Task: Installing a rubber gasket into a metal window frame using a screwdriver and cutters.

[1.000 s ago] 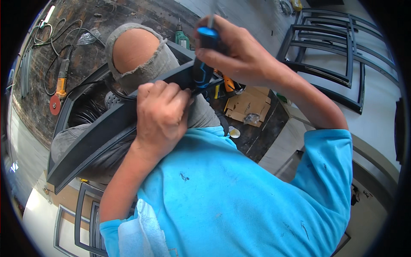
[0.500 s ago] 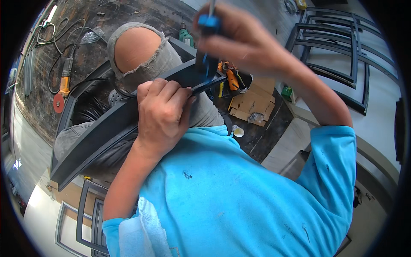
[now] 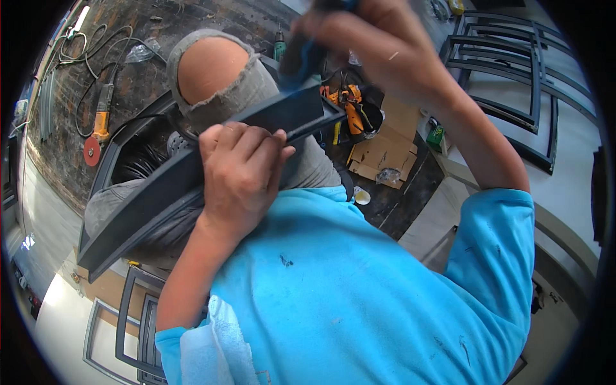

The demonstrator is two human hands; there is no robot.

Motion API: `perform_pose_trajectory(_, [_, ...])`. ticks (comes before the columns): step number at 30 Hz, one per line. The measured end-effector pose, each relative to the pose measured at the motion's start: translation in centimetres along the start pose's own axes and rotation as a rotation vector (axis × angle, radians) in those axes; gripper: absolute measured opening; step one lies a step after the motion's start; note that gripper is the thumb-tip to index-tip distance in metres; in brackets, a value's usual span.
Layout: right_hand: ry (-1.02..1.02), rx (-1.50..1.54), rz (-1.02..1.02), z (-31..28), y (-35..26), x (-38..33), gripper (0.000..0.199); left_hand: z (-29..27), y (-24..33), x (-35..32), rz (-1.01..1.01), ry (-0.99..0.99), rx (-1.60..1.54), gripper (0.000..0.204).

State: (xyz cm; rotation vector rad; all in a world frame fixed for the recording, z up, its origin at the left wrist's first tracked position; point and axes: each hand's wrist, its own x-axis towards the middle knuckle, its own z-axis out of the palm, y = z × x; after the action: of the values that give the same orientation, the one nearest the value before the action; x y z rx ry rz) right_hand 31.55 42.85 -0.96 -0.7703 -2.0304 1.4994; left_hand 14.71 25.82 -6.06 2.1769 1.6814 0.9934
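My left hand [image 3: 239, 183] is closed over the edge of a long dark grey metal profile [image 3: 146, 204], which lies slantwise across my lap and thigh. The profile's far right end, with its angled corner [image 3: 330, 115], sticks out past my fingers. Above that end my right hand [image 3: 372, 32] grips a black-and-blue tool [image 3: 301, 61] with a thick body. Motion blurs both, so I cannot make out exactly what kind of tool it is. Its lower end is close to the profile's upper edge; whether they touch is unclear.
On the dark floor lie a yellow angle grinder [image 3: 101, 122] with a red disc, a green power tool [image 3: 280, 48] and a cardboard piece [image 3: 388, 144]. Orange-and-black tools [image 3: 351, 106] sit beyond the profile. Dark frames [image 3: 497, 77] rest on the white surface at right.
My right hand has moved up and slightly to the right, and the tool's lower end has risen and shifted left. My left hand keeps its hold on the profile, almost unmoved.
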Motion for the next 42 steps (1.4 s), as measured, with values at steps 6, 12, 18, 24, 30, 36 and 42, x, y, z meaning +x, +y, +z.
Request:
perform_pose_trajectory(6, [-0.168,-0.113,0.162,0.2,-1.4,0.0,0.028,-0.7,-0.3,-0.3,-0.027,-0.018,-0.003,0.018])
perform_pose_trajectory(12, [-0.120,-0.395,-0.057,0.5,0.0,0.2,0.023,-0.4,-0.3,-0.2,-0.017,-0.015,-0.013,0.014])
perform_pose_trajectory(18, [-0.150,-0.451,-0.167,0.8,1.3,-0.1,0.017,-0.6,-0.5,-0.4,-0.012,-0.028,0.026,0.014])
perform_pose_trajectory(24, [-0.153,-0.352,-0.120,2.2,0.0,0.2,0.021,-0.8,-0.5,-0.7,-0.016,-0.011,0.016,0.013])
perform_pose_trajectory(30, [-0.176,-0.412,-0.083,1.5,-0.5,0.1,0.014,-0.7,-0.7,-0.4,-0.038,0.033,-0.021,0.014])
perform_pose_trajectory(36, [-0.125,-0.295,-0.050,0.8,0.0,-0.1,0.009,-0.6,-0.8,-0.3,-0.056,-0.017,-0.042,0.011])
perform_pose_trajectory(42, [-0.217,-0.375,0.197,-0.5,-0.5,1.1,0.027,-0.8,-0.6,-0.2,-0.050,-0.031,-0.048,0.014])
